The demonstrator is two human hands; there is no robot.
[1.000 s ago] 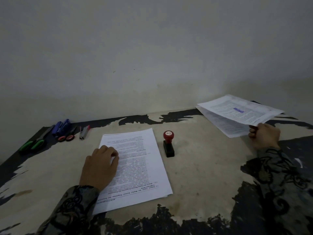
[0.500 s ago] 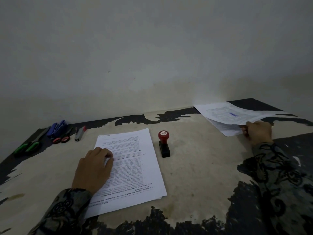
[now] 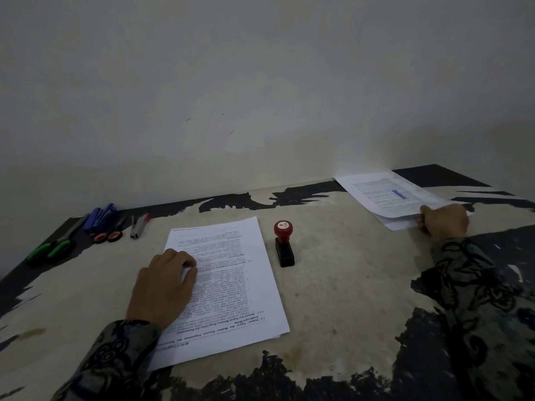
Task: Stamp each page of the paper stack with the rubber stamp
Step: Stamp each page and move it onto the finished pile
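Observation:
A stack of printed white pages (image 3: 231, 285) lies on the table in front of me. My left hand (image 3: 163, 287) rests on its left part with the fingers curled down onto the top sheet. The rubber stamp (image 3: 283, 244), red knob on a black base, stands upright just right of the stack, untouched. At the far right a second pile of pages lies by the wall; its top page (image 3: 388, 195) bears a blue stamp mark. My right hand (image 3: 443, 221) holds the near edge of that top page, which lies almost flat on the pile.
The worn table (image 3: 347, 285) has a pale top with black peeled patches. At the far left lie green-handled scissors (image 3: 49, 250), blue markers (image 3: 100, 217), red-handled scissors (image 3: 108, 235) and a small stapler (image 3: 139, 225). A plain wall rises right behind the table.
My right hand has lowered the stamped page from mid-air onto the far right pile. My left hand has stayed on the stack, and the stamp has not moved.

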